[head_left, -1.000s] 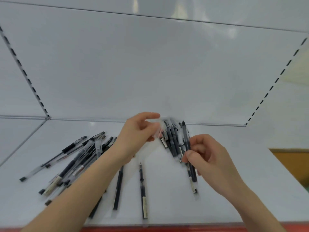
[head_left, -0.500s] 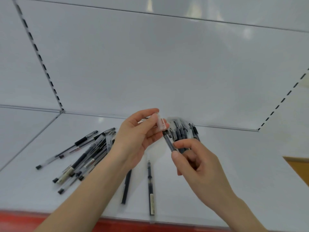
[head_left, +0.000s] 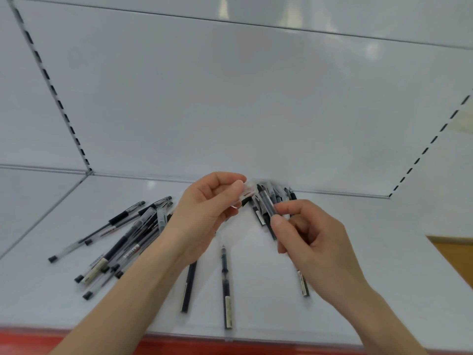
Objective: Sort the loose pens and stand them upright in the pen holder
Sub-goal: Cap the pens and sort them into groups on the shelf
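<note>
The white shelf (head_left: 389, 234) carries everything, its back panel (head_left: 230, 111) rising behind and a red front edge (head_left: 163, 345) below. No pen holder can be made out here; it may be hidden by the hands or out of view, so judging from this, nothing stands upright yet.

The largest heap is the left pile of pens (head_left: 128, 239), lying crossed and overlapping, which reads as unsorted stock. A fanned group of pens (head_left: 291, 193) lies against the back panel behind the hands, too blurred to count. Nearer the front edge, three single pens lie apart – the middle pen (head_left: 226, 285), another pen (head_left: 188, 285) left of it, and one pen (head_left: 303, 284) partly under the right wrist.

The right grip (head_left: 314, 239) is clamped on the held pen (head_left: 268, 204), thumb and fingers pinching its barrel, tip end raised. The left grip (head_left: 207, 213) pinches a clear cap (head_left: 247, 191) just beside that tip – probably so pen and cap can be joined or checked before sorting.
</note>
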{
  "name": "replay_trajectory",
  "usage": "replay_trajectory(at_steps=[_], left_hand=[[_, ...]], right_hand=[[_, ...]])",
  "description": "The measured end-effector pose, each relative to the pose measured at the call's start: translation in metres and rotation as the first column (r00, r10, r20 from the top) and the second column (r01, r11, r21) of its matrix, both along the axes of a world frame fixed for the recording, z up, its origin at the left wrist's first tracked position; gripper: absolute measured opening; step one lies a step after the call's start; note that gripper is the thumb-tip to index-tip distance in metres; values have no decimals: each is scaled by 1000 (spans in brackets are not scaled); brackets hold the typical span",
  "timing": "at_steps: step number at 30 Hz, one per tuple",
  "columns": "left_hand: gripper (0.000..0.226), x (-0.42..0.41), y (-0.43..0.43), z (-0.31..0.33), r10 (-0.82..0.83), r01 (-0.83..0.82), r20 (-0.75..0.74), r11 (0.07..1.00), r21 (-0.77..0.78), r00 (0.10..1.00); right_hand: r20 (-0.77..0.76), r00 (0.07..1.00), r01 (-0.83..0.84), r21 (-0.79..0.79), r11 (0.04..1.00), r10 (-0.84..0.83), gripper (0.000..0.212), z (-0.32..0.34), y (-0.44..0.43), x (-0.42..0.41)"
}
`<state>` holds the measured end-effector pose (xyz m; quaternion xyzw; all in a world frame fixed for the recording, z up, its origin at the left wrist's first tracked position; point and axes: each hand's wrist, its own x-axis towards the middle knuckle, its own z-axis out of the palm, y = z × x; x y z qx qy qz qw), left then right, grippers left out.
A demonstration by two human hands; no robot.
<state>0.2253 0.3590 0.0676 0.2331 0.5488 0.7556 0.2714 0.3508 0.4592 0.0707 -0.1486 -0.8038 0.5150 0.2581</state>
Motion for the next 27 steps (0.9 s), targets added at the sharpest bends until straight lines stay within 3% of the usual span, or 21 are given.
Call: replay_trajectory(at_steps=[7, 14, 21, 27], left_hand=[[9, -5, -1, -3, 27, -28, 42, 999, 20, 999], [26, -7, 0, -4, 51, -57, 95, 996, 62, 994], [24, -2, 5, -10, 63, -70, 76, 994, 85, 995], [19, 3, 9, -19, 76, -76, -3, 997, 15, 997]], right_hand=[[61, 996, -59, -32, 998, 61, 14, 3, 1, 2], [131, 978, -155, -67, 986, 162, 13, 0, 2, 3], [36, 995, -84, -114, 990, 88, 14, -4, -1, -1], [21, 995, -91, -84, 992, 93, 17, -16, -4, -3]])
